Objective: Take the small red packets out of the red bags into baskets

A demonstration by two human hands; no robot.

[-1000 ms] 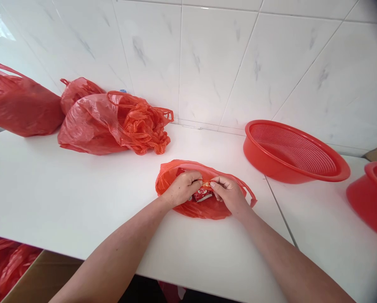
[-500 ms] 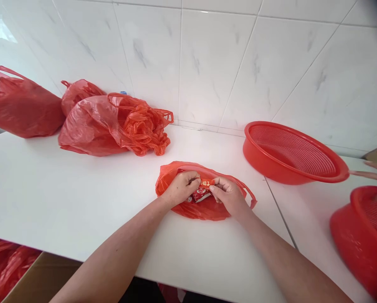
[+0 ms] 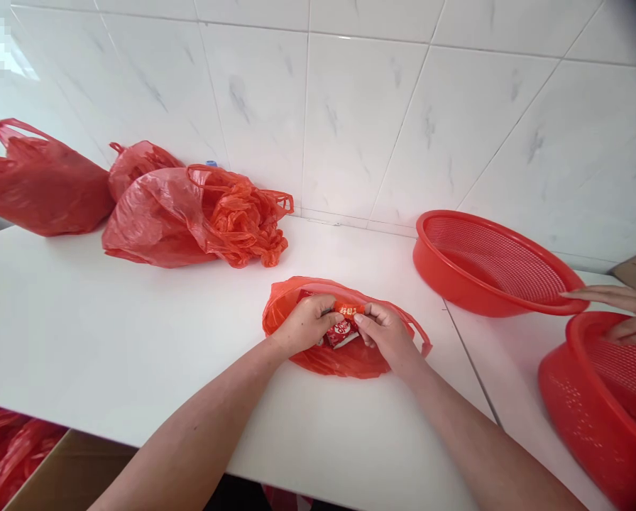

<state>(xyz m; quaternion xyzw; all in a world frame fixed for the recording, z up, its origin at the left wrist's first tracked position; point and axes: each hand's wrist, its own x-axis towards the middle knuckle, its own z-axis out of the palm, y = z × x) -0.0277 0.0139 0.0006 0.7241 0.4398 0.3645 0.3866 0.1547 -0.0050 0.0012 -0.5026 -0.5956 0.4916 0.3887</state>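
Note:
My left hand [image 3: 306,325] and my right hand [image 3: 385,336] pinch opposite ends of a small orange wrapped sweet [image 3: 348,308] between their fingertips. Both hands are just above a flattened red plastic bag [image 3: 333,362] on the white table. Its mouth is open, and a red printed packet [image 3: 342,335] shows inside, partly hidden by my hands. A bag handle [image 3: 418,325] sticks out to the right beside my right hand.
Several crumpled red plastic bags [image 3: 163,216] lie against the tiled wall at back left. At right stand a red mesh colander [image 3: 491,266] and a second one [image 3: 600,404], with a co-worker's hand [image 3: 616,312] above it. Red bags fill a cardboard box [image 3: 35,468] below the table edge.
The second colander has moved left and further into view, with the co-worker's hand now over its rim. My hands and the orange sweet have shifted only slightly.

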